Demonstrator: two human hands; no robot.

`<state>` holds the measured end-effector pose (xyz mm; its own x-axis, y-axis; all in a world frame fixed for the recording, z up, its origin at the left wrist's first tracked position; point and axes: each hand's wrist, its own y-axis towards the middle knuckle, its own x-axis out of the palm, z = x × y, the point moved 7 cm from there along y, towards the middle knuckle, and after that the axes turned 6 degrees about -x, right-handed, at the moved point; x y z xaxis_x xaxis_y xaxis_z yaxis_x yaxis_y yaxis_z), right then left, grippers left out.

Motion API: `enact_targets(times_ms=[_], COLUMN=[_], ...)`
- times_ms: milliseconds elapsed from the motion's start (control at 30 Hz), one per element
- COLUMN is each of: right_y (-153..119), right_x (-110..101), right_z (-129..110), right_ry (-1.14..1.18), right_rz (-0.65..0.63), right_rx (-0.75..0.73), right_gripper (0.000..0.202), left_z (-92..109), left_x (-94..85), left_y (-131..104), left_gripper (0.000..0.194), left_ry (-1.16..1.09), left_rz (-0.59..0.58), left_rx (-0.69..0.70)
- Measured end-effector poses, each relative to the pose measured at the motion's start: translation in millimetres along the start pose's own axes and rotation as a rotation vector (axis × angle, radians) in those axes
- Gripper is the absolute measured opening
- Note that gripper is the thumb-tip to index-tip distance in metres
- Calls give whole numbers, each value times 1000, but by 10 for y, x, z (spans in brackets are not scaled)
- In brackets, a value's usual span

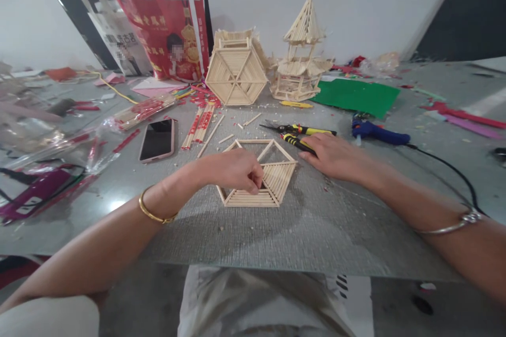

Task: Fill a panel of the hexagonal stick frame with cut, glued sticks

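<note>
A hexagonal frame of wooden sticks (279,181) lies flat on the table in front of me. Its front and right wedges are filled with rows of sticks, while the back wedges show bare table. My left hand (239,168) hovers over the frame's middle, thumb and fingers pinched together; anything between them is too small to make out. To the right, my right hand (330,155) rests low on the table, its fingers curled over a handle of the black-and-yellow cutters (296,139). The cutters' blades point left, just behind the frame.
Behind stand a hexagonal stick panel structure (236,76) and a stick pagoda (298,68). A phone (158,139), red-printed stick bundles (201,125) and loose sticks lie left. A blue glue gun (379,132) with a black cord, green sheet (358,96) and bags (169,37) surround the work.
</note>
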<state>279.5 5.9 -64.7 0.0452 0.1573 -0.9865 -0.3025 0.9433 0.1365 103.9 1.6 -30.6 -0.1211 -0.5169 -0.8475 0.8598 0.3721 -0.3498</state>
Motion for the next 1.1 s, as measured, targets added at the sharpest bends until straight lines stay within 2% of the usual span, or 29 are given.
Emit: enact_targets(times_ms=[433, 700, 1100], right_y=[-8, -10, -9], right_x=[33, 20, 36], right_z=[25, -2, 8], right_ry=[2, -1, -20], right_rz=[44, 10, 26], right_rx=[-7, -11, -21], right_gripper=[44, 43, 42], left_z=[15, 22, 52], left_x=[6, 3, -19], left_y=[-10, -20, -30], left_gripper=[7, 7, 8], left_ry=[13, 22, 39], left_rz=[5, 18, 43], left_rx=[-3, -3, 0])
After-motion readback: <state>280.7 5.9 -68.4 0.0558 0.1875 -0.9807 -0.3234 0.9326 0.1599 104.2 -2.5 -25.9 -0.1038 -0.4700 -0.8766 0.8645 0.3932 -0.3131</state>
